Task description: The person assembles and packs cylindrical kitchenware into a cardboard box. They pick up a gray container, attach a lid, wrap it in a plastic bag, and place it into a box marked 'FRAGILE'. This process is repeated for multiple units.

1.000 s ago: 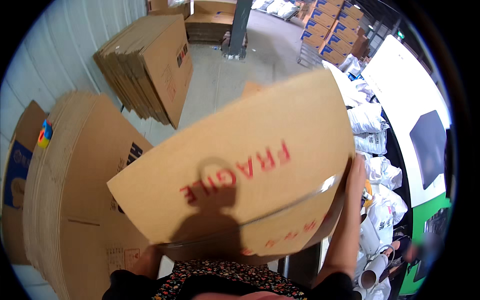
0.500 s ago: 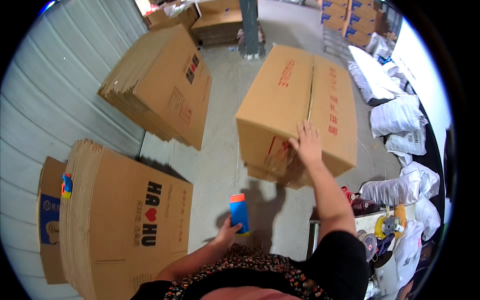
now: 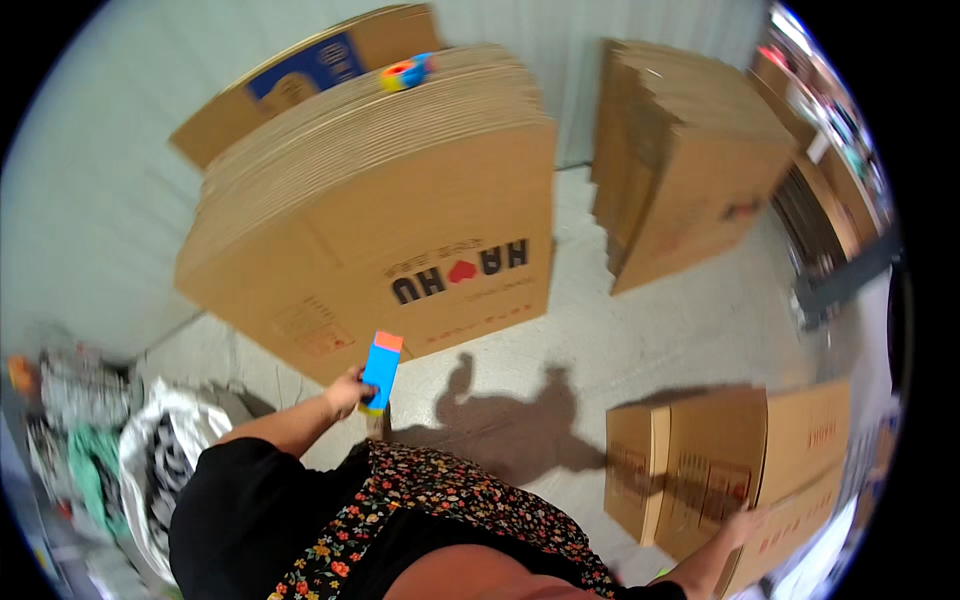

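Beside the flat-carton stack (image 3: 400, 230), left hand (image 3: 348, 392) grips a blue tape dispenser (image 3: 381, 372) upright; right hand (image 3: 745, 525) rests open-palmed on the assembled box (image 3: 740, 460).

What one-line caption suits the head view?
Left hand grips a blue-orange tool; right hand rests on an assembled cardboard box.
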The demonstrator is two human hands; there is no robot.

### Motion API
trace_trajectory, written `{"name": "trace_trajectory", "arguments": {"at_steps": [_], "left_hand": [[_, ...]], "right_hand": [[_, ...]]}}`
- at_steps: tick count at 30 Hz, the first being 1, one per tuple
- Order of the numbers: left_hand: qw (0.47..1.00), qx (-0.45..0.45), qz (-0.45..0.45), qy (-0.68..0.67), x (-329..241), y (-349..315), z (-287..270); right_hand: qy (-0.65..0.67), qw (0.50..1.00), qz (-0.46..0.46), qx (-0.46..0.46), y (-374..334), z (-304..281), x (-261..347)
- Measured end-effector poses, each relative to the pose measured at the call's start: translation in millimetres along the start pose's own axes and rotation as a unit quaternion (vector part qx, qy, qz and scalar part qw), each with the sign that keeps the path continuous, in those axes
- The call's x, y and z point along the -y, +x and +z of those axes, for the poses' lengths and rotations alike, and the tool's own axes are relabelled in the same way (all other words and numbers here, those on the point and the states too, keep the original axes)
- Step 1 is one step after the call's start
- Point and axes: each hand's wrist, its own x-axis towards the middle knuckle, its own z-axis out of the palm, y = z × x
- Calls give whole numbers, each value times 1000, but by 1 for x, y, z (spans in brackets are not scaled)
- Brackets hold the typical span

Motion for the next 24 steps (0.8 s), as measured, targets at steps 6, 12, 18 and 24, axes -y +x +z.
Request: {"name": "trace_trajectory", "arguments": {"at_steps": [6,12,18,24], "left_hand": [[969,-36,89,-228,-58,-2,-109],[947,-104,259,-160,-155,26,-248],[936,-82,310,-145,-207,57,-341],[945,-59,313,69,-187,84,-363]], "right_hand": [[356,894,-268,-43,-140,-136,280],[596,492,-631,71,-409,-432,639],[514,517,-676,-107,-470,-624,757],[432,529,-727,62,-485,-611,673]]}}
